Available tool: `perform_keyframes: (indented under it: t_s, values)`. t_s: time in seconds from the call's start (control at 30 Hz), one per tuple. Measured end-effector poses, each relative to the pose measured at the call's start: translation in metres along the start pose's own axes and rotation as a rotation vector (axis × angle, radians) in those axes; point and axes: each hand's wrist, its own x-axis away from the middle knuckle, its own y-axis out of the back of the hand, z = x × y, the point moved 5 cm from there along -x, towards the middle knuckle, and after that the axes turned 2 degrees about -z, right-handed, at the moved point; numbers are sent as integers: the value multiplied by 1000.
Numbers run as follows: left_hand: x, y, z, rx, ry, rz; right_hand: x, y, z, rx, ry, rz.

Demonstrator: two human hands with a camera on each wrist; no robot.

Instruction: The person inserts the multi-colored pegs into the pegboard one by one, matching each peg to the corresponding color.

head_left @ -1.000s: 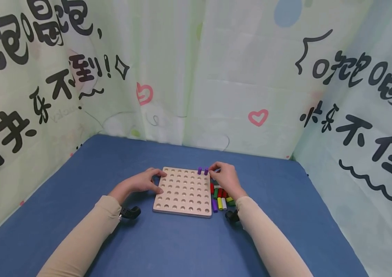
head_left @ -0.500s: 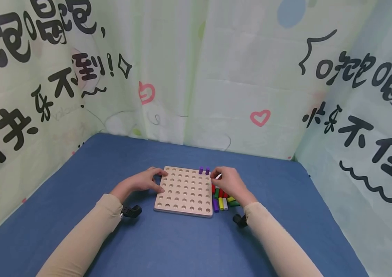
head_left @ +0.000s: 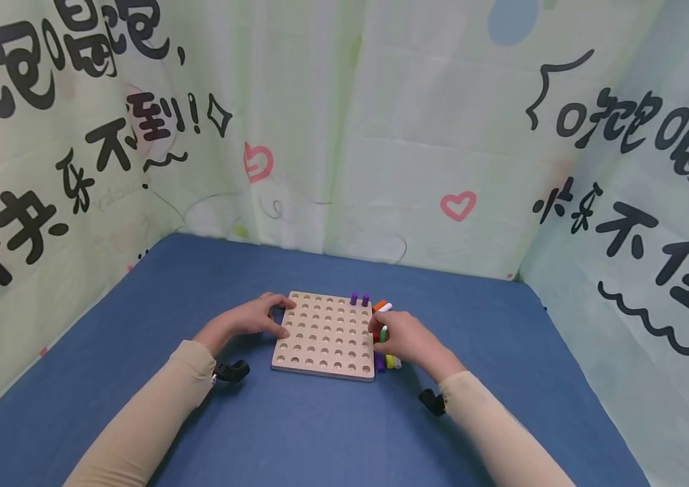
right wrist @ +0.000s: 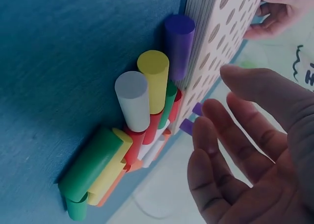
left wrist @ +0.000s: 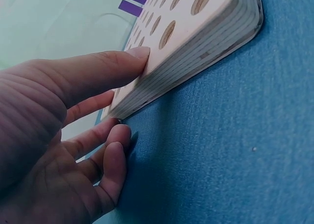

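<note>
A pale wooden pegboard [head_left: 306,365] with rows of round holes lies on the blue table. Two purple pegs [head_left: 353,298] stand upright at its far right. My left hand [head_left: 243,319] rests at the board's left side; in the left wrist view the thumb [left wrist: 110,69] presses on the top face near the edge. Over the loose pegs at the right edge hovers my right hand [head_left: 408,336], its thumb and fingers apart and holding nothing. Beneath it in the right wrist view lie a purple peg [right wrist: 179,47], a yellow peg [right wrist: 153,82] and a white peg [right wrist: 132,101].
More red, white, orange and green pegs, including a green one [right wrist: 91,162], lie piled along the board's right side. The blue tabletop [head_left: 320,433] extends around the board. A printed curtain [head_left: 381,135] hangs behind and at both sides.
My right hand has drawn back from beside the purple pegs toward the near part of the pile, uncovering orange and white pegs. My left hand and the board stay put.
</note>
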Motion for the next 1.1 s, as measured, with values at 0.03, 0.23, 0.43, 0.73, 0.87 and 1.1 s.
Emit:
perform_keyframes:
  t_s: [0.03, 0.23, 0.43, 0.73, 0.87, 1.1]
  values:
    - [0, 0, 0, 2, -1, 0, 2, 0, 0, 0, -1, 9]
    - [0, 1, -2, 6, -7, -2, 8, -4, -3, 45, -4, 67]
    - [1, 2, -2, 1, -14, -2, 6, -11, -6, 46, -10, 120]
    - [2, 0, -3, 18, -10, -2, 8, -16, -9, -35, 42, 142]
    - [0, 0, 0, 19, -4, -2, 10, -17, -7, -59, 93, 130]
    - [1, -1, 1, 17, -3, -4, 10, -18, 0, -51, 152, 112]
